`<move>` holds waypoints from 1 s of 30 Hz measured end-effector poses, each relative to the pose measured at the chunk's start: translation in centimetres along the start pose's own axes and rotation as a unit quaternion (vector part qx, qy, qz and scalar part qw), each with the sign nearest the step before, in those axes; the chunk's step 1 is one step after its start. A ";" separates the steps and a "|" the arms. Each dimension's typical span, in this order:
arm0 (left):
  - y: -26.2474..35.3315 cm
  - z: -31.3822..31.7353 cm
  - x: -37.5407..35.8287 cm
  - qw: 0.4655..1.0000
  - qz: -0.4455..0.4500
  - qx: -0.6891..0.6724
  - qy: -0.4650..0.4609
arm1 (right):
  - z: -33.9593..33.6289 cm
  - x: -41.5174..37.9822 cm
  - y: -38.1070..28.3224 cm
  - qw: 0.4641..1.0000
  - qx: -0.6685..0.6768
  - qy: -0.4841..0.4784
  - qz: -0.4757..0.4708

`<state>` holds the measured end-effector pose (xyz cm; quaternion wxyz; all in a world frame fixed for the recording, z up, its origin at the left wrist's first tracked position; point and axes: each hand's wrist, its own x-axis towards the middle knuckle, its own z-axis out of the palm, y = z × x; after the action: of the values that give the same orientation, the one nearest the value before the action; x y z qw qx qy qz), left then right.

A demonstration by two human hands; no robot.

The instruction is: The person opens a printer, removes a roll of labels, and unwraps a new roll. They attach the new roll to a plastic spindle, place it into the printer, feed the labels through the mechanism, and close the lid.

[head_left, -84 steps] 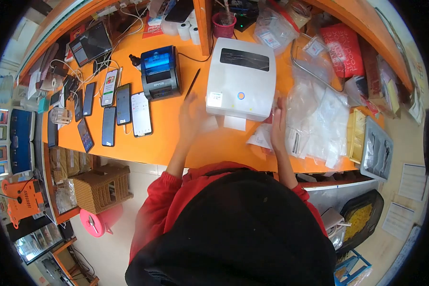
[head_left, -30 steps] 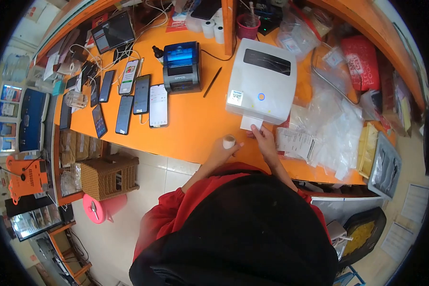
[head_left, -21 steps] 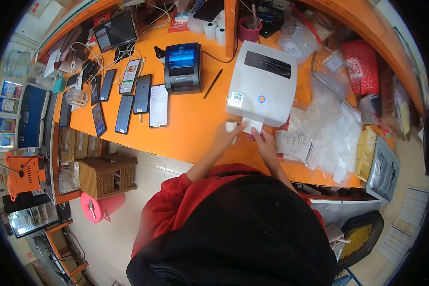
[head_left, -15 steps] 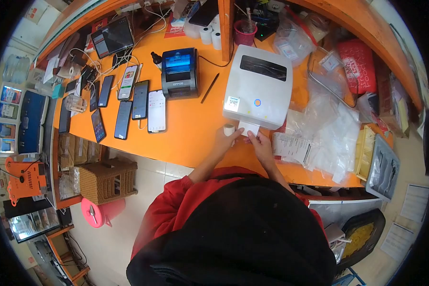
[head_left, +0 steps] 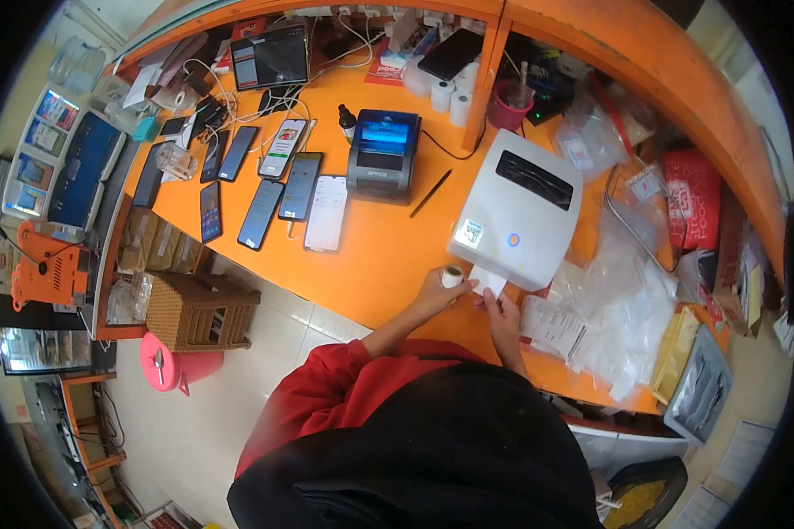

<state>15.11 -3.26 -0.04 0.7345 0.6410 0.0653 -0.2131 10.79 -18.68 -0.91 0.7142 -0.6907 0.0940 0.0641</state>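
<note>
At the front of the white label printer (head_left: 525, 220), my left hand (head_left: 432, 295) is closed around a small white roll (head_left: 452, 276) with a brown core. The thumb of that hand reaches the left edge of a white paper slip (head_left: 489, 280) at the printer's front slot. My right hand (head_left: 503, 317) pinches the lower edge of the same slip. A printed receipt (head_left: 553, 322) lies on the plastic just right of my right hand.
Several phones (head_left: 260, 214) lie on the orange table (head_left: 388, 273) to the left, near a dark receipt printer (head_left: 382, 159). A black pen-like stick (head_left: 430, 192) lies between the printers. Clear plastic bags (head_left: 622, 291) and a yellow tray (head_left: 677, 353) are at the right.
The camera view has shifted, so the table and printers appear lower and farther right. Both hands stay at the printer's front with the roll and slip.
</note>
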 end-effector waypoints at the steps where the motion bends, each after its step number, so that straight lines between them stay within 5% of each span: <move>1: -0.7 -0.1 0.4 1.000 -0.009 -0.007 0.004 | 0.1 0.5 1.4 1.000 0.018 0.002 0.004; 3: -1.1 -0.1 0.8 1.000 -0.022 -0.018 -0.007 | 0.3 1.0 1.9 1.000 0.025 0.019 0.001; 6: -3.1 -0.2 1.5 0.996 0.086 -0.015 0.008 | -0.1 1.5 3.3 0.999 -0.011 0.018 -0.030; 9: -3.7 -1.8 1.1 0.995 0.014 0.097 -0.003 | -0.1 1.5 4.6 0.995 -0.072 0.063 -0.018; 13: -2.7 -3.0 -0.4 0.995 0.029 0.098 0.008 | 2.1 0.3 3.3 0.993 -0.017 0.118 -0.027; 16: -2.7 -4.6 -1.2 0.996 -0.036 -0.009 -0.075 | 3.8 -0.7 3.4 0.982 -0.038 0.168 -0.075; 22: -2.9 -11.6 -2.4 0.967 -0.080 -0.070 -0.233 | 8.4 -2.7 3.5 0.972 -0.025 0.233 -0.005; 27: -1.0 -19.3 -4.6 0.886 -0.139 0.048 -0.440 | 19.6 -4.9 3.3 0.971 0.021 0.238 0.013; 30: -1.0 -21.6 -7.1 0.843 -0.164 0.066 -0.508 | 28.7 -7.8 -2.5 0.969 -0.042 0.241 0.016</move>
<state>12.14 19.19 -1.98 0.5747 0.4696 -0.2271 -0.6306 5.06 10.21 4.13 0.6395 -0.7134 0.2722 -0.0890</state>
